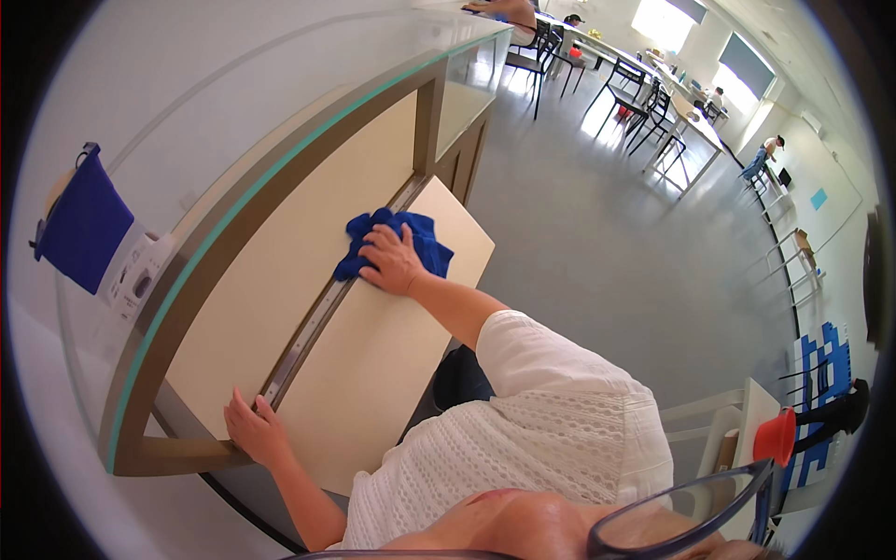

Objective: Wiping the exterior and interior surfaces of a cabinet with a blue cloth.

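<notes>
My right hand (pixel 393 260) lies with spread fingers on a crumpled blue cloth (pixel 427 241), pressing it against a metal strip with holes (pixel 301 343) and the cream panel (pixel 392 343) beside it. The strip runs between this nearer panel and a second cream panel (pixel 280 259), which lies inside a brown-framed cabinet with a glass top (pixel 245 178). At the lower end of the strip, my left hand (pixel 257 430) rests near the cabinet frame's corner, its fingers apart and no object seen in it. The cloth covers part of the strip.
A blue object (pixel 87 224) and a printed card (pixel 138 276) stand at the far left beyond the glass. Grey floor (pixel 560 231) spreads to the right. Farther off are black chairs (pixel 626 91), tables and several people. A red bucket (pixel 773 435) stands at the lower right.
</notes>
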Demonstrator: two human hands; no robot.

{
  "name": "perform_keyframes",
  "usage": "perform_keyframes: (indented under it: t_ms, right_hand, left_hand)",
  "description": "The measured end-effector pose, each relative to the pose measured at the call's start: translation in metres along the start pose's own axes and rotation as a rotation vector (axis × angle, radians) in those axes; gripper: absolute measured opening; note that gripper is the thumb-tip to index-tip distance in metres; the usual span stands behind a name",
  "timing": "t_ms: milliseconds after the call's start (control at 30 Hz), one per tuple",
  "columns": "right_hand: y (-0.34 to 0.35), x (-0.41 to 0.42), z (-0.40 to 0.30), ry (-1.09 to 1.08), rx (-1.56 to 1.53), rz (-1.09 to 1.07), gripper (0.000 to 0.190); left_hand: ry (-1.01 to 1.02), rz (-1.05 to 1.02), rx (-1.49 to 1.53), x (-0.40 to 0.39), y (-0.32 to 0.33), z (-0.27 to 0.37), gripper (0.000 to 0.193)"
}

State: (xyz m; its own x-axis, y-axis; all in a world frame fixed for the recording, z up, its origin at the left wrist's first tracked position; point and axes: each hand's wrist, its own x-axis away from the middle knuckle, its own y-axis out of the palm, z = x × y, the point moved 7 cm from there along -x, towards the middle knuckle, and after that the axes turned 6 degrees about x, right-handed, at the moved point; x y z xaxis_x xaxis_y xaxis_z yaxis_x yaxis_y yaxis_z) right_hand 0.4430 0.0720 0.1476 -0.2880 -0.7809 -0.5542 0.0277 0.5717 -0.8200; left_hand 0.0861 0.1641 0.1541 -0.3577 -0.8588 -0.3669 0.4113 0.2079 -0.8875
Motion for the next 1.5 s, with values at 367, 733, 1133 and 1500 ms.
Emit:
perform_keyframes:
  t_ms: [367, 733, 1133, 1500]
  right_hand:
    - [0.009, -0.039, 0.142, 0.451, 0.121, -0.151, 0.039]
    - [0.014, -0.052, 0.165, 0.598, 0.154, -0.275, 0.04]
    - [0.014, -0.02, 0.033, 0.364, 0.082, -0.149, 0.032]
    - [0.002, 0.026, -0.182, -0.143, -0.086, -0.41, 0.032]
  left_hand:
    - [0.019, 0.038, -0.057, 0.0, -0.009, 0.01, 0.042]
    - [0.011, -0.02, -0.056, -0.002, -0.009, 0.015, 0.041]
    - [0.118, 0.061, 0.001, 0.002, -0.005, 0.014, 0.039]
    - [0.397, 0.397, 0.558, 0.043, -0.02, -0.008, 0.035]
